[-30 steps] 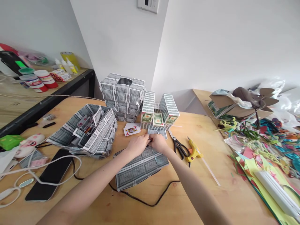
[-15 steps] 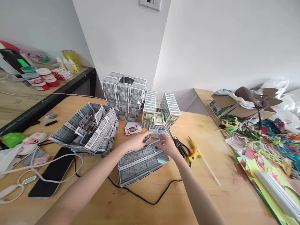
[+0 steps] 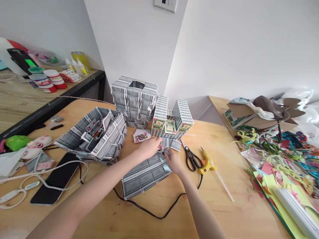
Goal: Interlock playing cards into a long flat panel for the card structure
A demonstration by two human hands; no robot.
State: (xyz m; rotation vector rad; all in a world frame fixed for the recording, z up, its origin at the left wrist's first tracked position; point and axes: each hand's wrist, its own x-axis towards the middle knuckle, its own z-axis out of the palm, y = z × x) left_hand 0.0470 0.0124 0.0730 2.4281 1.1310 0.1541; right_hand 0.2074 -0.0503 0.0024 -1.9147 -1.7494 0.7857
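A long panel woven from folded playing cards point(image 3: 143, 176), grey patterned backs up, lies slanted on the table before me. My right hand point(image 3: 173, 162) grips its far right end, fingers bent over the edge. At the panel's far edge my left hand point(image 3: 150, 146) is closed, palm down; its fingertips and whatever they pinch are hidden. Loose playing cards point(image 3: 175, 145) lie just beyond my hands. Left of them is a face-up stack of cards point(image 3: 141, 135). Card boxes point(image 3: 159, 114) stand behind, beside a tall woven card box point(image 3: 134, 99).
An open woven card basket point(image 3: 72, 132) with loose pieces stands left, near a phone point(image 3: 54, 181) and white cables. Black scissors point(image 3: 191, 158) and a yellow glue gun point(image 3: 207, 162) lie right, its black cord point(image 3: 159, 217) looping in front. Coloured craft scraps point(image 3: 281, 172) cover the far right.
The panel has shifted slightly left, and my right hand has moved down and left with its end. My left hand has turned over, hiding the folded card it was at. The view has shifted slightly.
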